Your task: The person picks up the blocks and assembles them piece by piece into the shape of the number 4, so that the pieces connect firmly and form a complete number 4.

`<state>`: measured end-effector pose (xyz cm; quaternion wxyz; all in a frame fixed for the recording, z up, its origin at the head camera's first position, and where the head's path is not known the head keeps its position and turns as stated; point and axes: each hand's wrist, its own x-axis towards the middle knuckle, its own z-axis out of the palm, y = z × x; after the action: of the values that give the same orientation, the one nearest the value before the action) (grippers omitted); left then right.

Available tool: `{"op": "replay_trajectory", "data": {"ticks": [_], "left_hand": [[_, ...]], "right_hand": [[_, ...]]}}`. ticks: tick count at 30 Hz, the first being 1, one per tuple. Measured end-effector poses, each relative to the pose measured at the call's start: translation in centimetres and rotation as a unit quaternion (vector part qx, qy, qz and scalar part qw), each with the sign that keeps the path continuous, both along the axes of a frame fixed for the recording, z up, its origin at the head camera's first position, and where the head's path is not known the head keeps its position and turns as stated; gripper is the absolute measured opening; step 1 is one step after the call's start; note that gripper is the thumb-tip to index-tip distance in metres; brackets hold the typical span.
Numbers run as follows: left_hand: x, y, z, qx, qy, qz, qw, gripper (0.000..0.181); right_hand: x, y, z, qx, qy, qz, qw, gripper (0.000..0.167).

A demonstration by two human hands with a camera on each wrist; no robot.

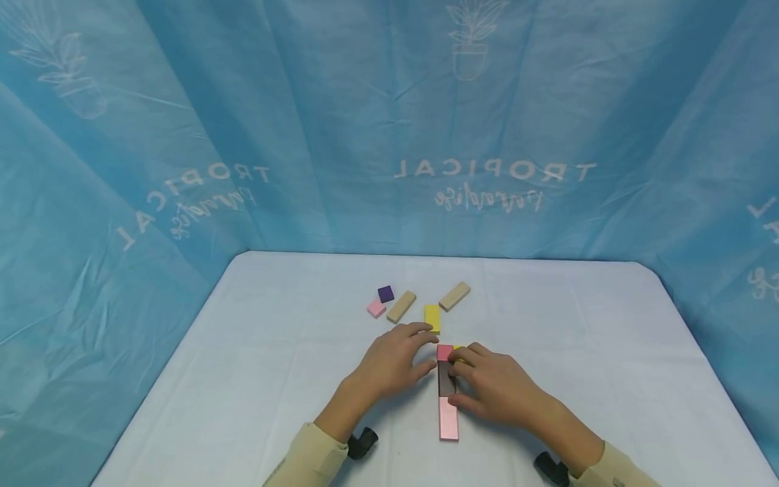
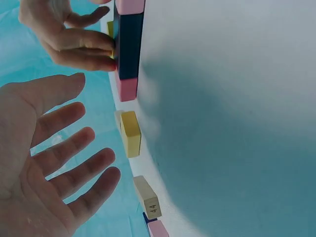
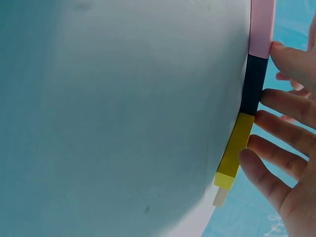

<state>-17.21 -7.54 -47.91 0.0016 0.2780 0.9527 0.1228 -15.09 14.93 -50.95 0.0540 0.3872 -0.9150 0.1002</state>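
Note:
A light pink block (image 1: 448,423), a dark block (image 1: 446,384) and a short red-pink block (image 1: 444,352) lie end to end in a straight row. A yellow block (image 3: 236,143) sits at the row's far right side, mostly covered by fingers in the head view. My right hand (image 1: 502,387) is over the row's right side, fingertips at the dark and yellow blocks, thumb at the light pink one. Left of the row, my left hand (image 1: 389,358) hovers with spread, relaxed fingers and holds nothing. Its fingertips overlap another yellow block (image 1: 432,314) in the head view; contact is not evident.
Farther back on the white-covered table (image 1: 292,379) lie two plain wooden blocks (image 1: 402,307), a small pink block (image 1: 376,309) and a dark purple block (image 1: 386,293). A blue printed curtain (image 1: 377,122) hangs behind and beside the table.

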Motion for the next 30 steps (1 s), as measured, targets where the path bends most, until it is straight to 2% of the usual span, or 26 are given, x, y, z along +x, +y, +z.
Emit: {"op": "replay_trajectory", "data": {"ticks": [4,8,14,22,30], "left_hand": [[-0.6,-0.1,-0.1,-0.002,0.007,0.007,1.0000,0.042],[-1.4,-0.4,-0.2,-0.005,0.016,-0.001,0.9999,0.040],[-2.9,-1.0,-0.5,-0.005,0.011,-0.009,0.9999,0.037],[-4.5,-1.3,-0.7,0.005,0.021,-0.049,0.9986,0.039],[-5.6,-0.9,-0.9,-0.004,0.007,-0.040,0.9992,0.043]], "right_hand": [[0.0,0.0,-0.1,-0.003,0.001,-0.001,1.0000,0.044],[0.1,0.0,0.0,-0.001,-0.005,-0.002,1.0000,0.045],[0.2,-0.1,0.2,-0.009,-0.012,0.002,0.9999,0.043],[0.0,0.0,-0.1,-0.016,0.002,0.005,0.9999,0.042],[0.0,0.0,-0.3,-0.019,0.006,0.007,0.9998,0.041]]}}
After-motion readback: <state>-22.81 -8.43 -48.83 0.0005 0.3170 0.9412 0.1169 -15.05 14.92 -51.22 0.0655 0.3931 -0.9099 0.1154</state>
